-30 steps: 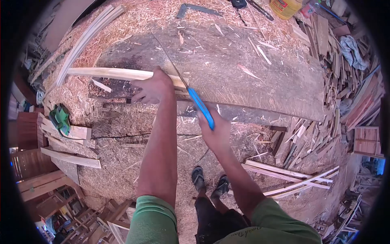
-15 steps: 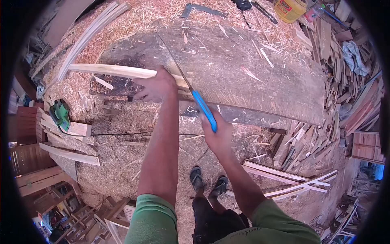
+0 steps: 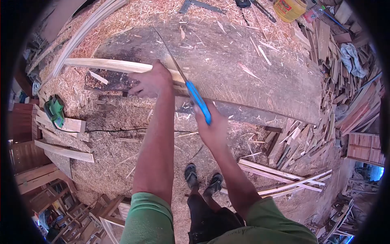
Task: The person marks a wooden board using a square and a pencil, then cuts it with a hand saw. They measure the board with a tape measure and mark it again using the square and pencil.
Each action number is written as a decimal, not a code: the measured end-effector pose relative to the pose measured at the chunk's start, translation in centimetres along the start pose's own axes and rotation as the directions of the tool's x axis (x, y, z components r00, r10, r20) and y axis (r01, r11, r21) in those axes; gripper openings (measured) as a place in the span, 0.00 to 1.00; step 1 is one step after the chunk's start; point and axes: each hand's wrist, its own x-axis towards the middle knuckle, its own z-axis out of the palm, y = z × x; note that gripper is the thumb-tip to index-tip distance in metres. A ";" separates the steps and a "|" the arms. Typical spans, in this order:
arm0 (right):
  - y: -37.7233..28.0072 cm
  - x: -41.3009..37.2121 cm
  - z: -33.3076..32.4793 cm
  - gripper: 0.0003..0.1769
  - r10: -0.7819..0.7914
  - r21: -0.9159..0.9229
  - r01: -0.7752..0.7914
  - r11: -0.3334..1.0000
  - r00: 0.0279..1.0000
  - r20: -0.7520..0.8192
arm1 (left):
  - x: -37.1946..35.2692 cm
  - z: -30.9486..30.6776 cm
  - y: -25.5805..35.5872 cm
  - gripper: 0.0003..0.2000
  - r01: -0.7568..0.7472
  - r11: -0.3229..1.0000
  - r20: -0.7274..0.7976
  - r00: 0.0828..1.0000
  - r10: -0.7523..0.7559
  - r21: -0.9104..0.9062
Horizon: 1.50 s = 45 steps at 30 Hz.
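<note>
My right hand point(image 3: 212, 124) is wrapped round the blue handle of a handsaw point(image 3: 172, 57), whose thin blade points up and to the left. Under the blade, near the handle, lies the right end of a pale wooden strip point(image 3: 107, 64). My left hand point(image 3: 152, 81) grips that strip just left of the saw, pressing it down at the front edge of a worn wooden board point(image 3: 252, 77). The strip's other end reaches out to the left, past the board's edge.
Shavings cover the board and floor. A green power tool point(image 3: 55, 110) rests on timber at left, its cord running right. Long curved strips point(image 3: 87, 32) lie at upper left, a yellow container point(image 3: 289, 9) at upper right. Scrap wood point(image 3: 298, 140) is piled at right; crossed strips point(image 3: 280, 183) lie near my feet.
The whole view has shifted slightly, with everything a little further left and up. Both hands keep their grips, and the saw still lies across the strip in nearly the same place.
</note>
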 end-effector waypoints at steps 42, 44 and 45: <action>3.9 -6.6 -2.6 0.21 0.096 0.002 -0.096 0.995 0.995 0.016 | 0.1 0.4 -0.1 0.57 -0.009 1.000 -0.019 1.000 0.009 0.017; 3.7 -2.7 0.2 0.21 0.031 0.052 -0.029 0.998 0.999 -0.038 | -0.1 0.4 0.1 0.57 -0.009 1.000 -0.013 1.000 0.009 0.008; 3.3 -2.9 0.0 0.22 0.039 0.041 -0.038 0.998 0.999 -0.021 | -0.4 -0.2 0.3 0.57 0.002 1.000 0.008 1.000 -0.002 -0.010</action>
